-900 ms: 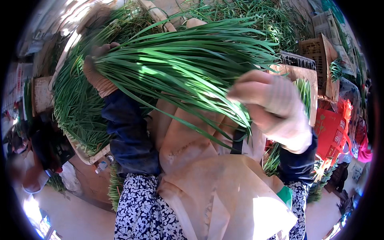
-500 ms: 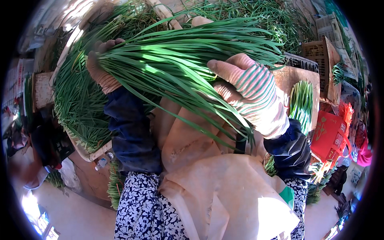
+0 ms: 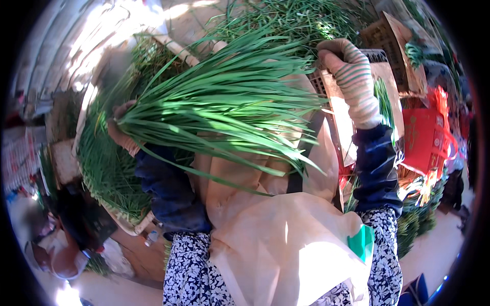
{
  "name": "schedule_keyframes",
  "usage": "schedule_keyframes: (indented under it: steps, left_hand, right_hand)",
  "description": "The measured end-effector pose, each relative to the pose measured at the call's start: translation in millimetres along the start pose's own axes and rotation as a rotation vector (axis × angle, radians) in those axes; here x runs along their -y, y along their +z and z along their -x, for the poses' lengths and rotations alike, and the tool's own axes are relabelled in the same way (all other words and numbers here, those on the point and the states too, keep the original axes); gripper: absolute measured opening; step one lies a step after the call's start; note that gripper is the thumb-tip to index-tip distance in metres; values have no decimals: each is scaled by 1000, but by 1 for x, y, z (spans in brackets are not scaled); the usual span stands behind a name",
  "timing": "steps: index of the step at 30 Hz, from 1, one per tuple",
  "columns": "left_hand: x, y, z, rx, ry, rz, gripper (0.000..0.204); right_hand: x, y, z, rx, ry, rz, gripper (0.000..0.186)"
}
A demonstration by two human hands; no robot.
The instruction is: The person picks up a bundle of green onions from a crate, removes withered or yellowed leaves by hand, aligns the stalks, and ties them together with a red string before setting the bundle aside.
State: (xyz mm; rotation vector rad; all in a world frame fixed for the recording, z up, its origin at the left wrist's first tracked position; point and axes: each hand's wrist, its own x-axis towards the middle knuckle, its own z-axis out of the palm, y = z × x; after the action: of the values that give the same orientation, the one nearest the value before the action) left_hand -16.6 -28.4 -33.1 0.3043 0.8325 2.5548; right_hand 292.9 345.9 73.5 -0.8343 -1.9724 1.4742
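My gloved left hand (image 3: 122, 130) grips a big fanned bunch of long flat green leaves (image 3: 219, 112) by its stem end, the leaf tips spreading rightward over a beige apron (image 3: 275, 239). My right hand (image 3: 347, 66), in a striped knit glove, is raised beside the tips at the upper right with fingers curled; whether anything is in them I cannot make out. Under and beyond my left hand lies a pale tray (image 3: 125, 219) heaped with similar greens.
Loose greens (image 3: 275, 15) cover the back. At right are a crate with cardboard (image 3: 393, 51), a board holding a bundle (image 3: 383, 107), a red box (image 3: 423, 143) and more bundles (image 3: 413, 224). A person (image 3: 56, 250) and a white bag (image 3: 115, 257) are at the lower left.
My right hand has left the middle of the bunch and moved up and right. The bunch in my left hand sits lower and fans out more.
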Motion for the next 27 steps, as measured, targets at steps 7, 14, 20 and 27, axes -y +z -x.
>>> schedule_keyframes:
  steps: [7, 14, 20, 27]
  left_hand:
    - [-11, 30, -7, 52, -14, 17, 50]
    - [-10, 28, -7, -6, 24, -60, 53]
    - [-10, 34, -3, -79, 104, -157, 50]
    - [4, 55, 3, -106, 138, -92, 40]
  right_hand:
    - [45, -22, 61, 205, 49, -178, 22]
    - [27, 39, 64, 390, -486, 458, 23]
    - [28, 63, 59, 369, -605, 623, 27]
    - [27, 57, 56, 394, -501, 391, 13]
